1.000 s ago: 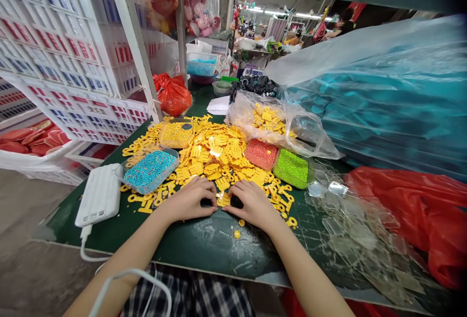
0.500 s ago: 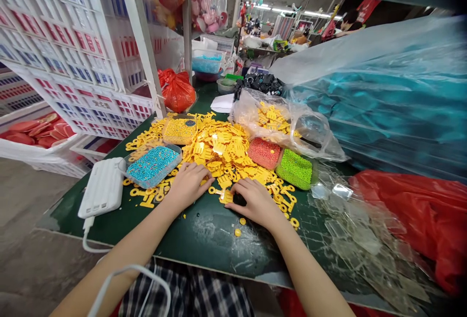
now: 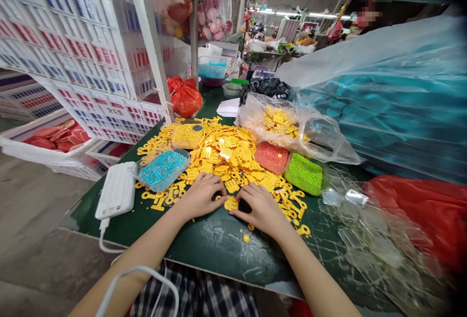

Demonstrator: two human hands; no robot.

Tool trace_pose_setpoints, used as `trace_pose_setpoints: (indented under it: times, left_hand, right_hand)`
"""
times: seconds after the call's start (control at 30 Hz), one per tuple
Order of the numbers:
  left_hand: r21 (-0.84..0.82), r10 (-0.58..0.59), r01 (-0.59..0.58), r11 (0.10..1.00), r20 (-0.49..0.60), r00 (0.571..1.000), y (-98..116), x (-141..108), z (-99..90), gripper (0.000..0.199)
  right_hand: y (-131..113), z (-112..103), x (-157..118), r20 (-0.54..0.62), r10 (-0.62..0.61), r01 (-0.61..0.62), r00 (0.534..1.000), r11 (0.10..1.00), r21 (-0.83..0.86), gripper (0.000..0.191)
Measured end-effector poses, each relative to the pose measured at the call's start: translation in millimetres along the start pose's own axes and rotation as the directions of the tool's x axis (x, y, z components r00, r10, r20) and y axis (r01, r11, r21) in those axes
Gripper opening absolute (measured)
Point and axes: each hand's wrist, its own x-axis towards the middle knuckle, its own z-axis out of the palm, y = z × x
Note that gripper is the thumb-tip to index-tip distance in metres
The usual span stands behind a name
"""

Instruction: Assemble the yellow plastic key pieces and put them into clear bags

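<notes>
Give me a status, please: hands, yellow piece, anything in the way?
Left grip, right grip: both curled, facing. Yellow piece: between them, hold unclear. Yellow pile: crowding just beyond.

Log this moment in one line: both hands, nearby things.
Left hand: fingertips by yellow piece; right hand: fingertips at same piece, grip unclear; beyond: yellow pile; left of pile: blue beads

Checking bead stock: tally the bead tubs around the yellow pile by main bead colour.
Blue bead tub: 1
Yellow bead tub: 1
Red bead tub: 1
Green bead tub: 1
Total: 4
</notes>
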Motion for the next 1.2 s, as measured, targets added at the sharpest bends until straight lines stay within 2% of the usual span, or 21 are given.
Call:
trace_pose_setpoints:
  times: [0.13, 0.2, 0.27, 0.3, 0.37, 0.4, 0.43, 0.47, 0.53, 0.63, 0.73, 0.83, 0.9, 0.97, 1.07, 1.2]
  left_hand:
    - [-0.027, -0.022, 0.021, 0.999, -0.011, 1.0, 6, -2, -5.4, 0.014]
    - [-0.059, 0.008, -0.013, 0.998, -0.093, 0.996, 7, -3, -12.2, 0.014]
    - [-0.098, -0.017, -0.009, 0.995, -0.257, 0.966, 2, -6, -25.0, 0.016]
    - [-0.118, -0.071, 0.03, 0.993, -0.364, 0.929, -2, -9, -34.0, 0.019]
    - [-0.162, -0.231, 0.169, 0.972, -0.548, 0.804, -15, -17, -56.8, 0.024]
    - [-0.183, -0.313, 0.255, 0.95, -0.601, 0.735, -23, -23, -69.6, 0.026]
    - [-0.195, -0.384, 0.339, 0.92, -0.614, 0.689, -32, -29, -82.6, 0.027]
    - [-0.187, -0.44, 0.417, 0.889, -0.596, 0.672, -40, -35, -94.9, 0.027]
    - [-0.121, -0.518, 0.537, 0.835, -0.502, 0.693, -55, -45, -115.2, 0.029]
    - [0.092, -0.539, 0.598, 0.796, -0.342, 0.77, -72, -54, -129.5, 0.033]
    - [0.312, -0.499, 0.535, 0.785, -0.192, 0.845, -83, -56, -128.4, 0.031]
    - [0.32, -0.416, 0.391, 0.863, 0.01, 0.909, -91, -56, -124.3, 0.026]
    - [0.24, -0.364, 0.326, 0.915, 0.138, 0.921, -97, -56, -123.1, 0.023]
    - [0.194, -0.348, 0.31, 0.931, 0.21, 0.914, -102, -55, -122.7, 0.019]
    - [0.193, -0.34, 0.298, 0.935, 0.247, 0.907, -110, -52, -122.2, 0.015]
    - [0.212, -0.33, 0.278, 0.937, 0.273, 0.904, -117, -48, -121.2, 0.018]
  right_hand:
    - [-5, 7, 2, -0.032, -0.042, 0.043, 0.999, 0.999, 0.015, 0.026]
    - [-6, 11, 3, -0.056, -0.078, 0.08, 0.995, 0.997, 0.021, 0.025]
    - [-7, 13, 4, -0.074, -0.114, 0.116, 0.991, 0.993, 0.025, 0.025]
    - [-7, 14, 4, -0.076, -0.126, 0.128, 0.989, 0.991, 0.025, 0.026]
    - [-6, 15, 3, -0.072, -0.147, 0.149, 0.986, 0.988, 0.026, 0.027]
    - [-5, 15, 3, -0.07, -0.153, 0.155, 0.986, 0.988, 0.027, 0.027]
    - [-4, 15, 3, -0.069, -0.156, 0.158, 0.985, 0.987, 0.029, 0.027]
    - [-3, 15, 2, -0.072, -0.159, 0.162, 0.985, 0.986, 0.034, 0.026]
    - [-1, 15, 2, -0.079, -0.162, 0.166, 0.984, 0.985, 0.048, 0.025]
    - [1, 14, 3, -0.088, -0.159, 0.165, 0.983, 0.983, 0.075, 0.025]
    - [3, 14, 4, -0.095, -0.151, 0.159, 0.984, 0.983, 0.091, 0.026]
    - [4, 14, 3, -0.082, -0.143, 0.151, 0.986, 0.983, 0.103, 0.025]
    - [5, 15, 2, -0.075, -0.142, 0.149, 0.987, 0.983, 0.105, 0.025]
    - [5, 15, 2, -0.081, -0.141, 0.149, 0.987, 0.983, 0.105, 0.025]
    - [6, 15, 2, -0.095, -0.144, 0.154, 0.985, 0.982, 0.109, 0.023]
    - [6, 15, 2, -0.099, -0.148, 0.158, 0.984, 0.982, 0.104, 0.022]
